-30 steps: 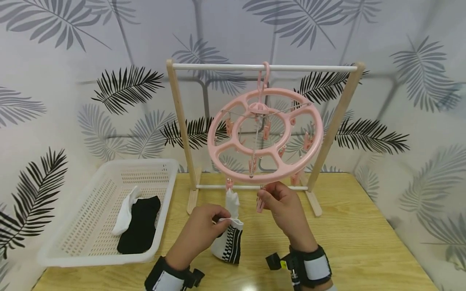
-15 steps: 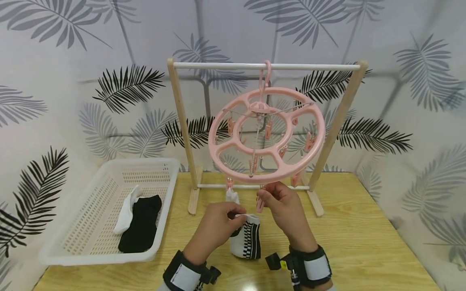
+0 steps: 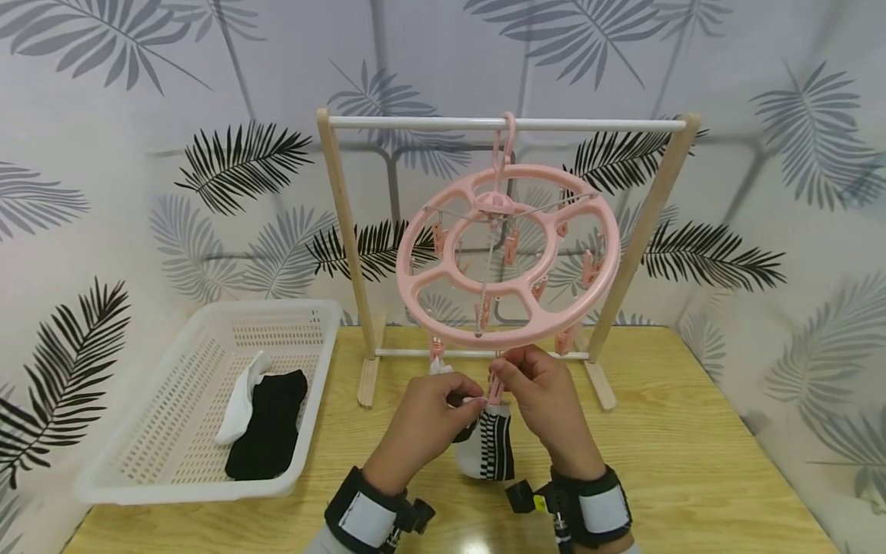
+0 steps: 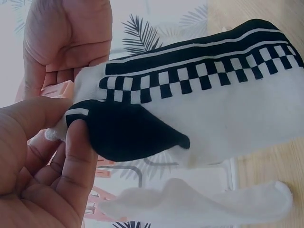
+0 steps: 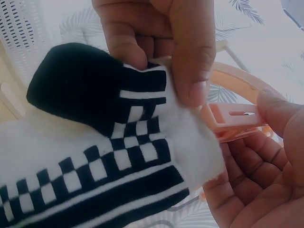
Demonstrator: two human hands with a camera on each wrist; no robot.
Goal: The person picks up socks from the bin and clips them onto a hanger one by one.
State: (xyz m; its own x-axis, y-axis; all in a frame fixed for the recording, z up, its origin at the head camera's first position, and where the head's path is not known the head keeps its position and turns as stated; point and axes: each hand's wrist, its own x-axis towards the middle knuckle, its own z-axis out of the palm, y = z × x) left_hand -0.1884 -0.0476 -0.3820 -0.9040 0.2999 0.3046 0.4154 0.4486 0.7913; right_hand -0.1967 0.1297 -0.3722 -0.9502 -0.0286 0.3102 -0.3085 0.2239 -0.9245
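Note:
A white sock with black stripes and a checker band (image 3: 493,442) hangs from my left hand (image 3: 432,419), which pinches its cuff between thumb and fingers. My right hand (image 3: 547,400) holds a pink clothespin (image 5: 235,115) below the front of the round pink hanger (image 3: 508,335). In the right wrist view, the clothespin's tip meets the sock's cuff (image 5: 202,147). Behind my left hand, a white sock (image 4: 204,202) hangs from another pink clothespin (image 3: 437,348).
The hanger hooks over the white bar (image 3: 415,123) of a wooden stand (image 3: 640,223). Several clothespins dangle from it. At left, a white basket (image 3: 304,462) holds a black sock (image 3: 266,427) and a white one (image 3: 242,404), all on a wooden table (image 3: 692,462).
My left hand has moved right and slightly up, bringing the checkered sock's cuff to the clothespin. My right hand has stayed almost in place, holding the clothespin.

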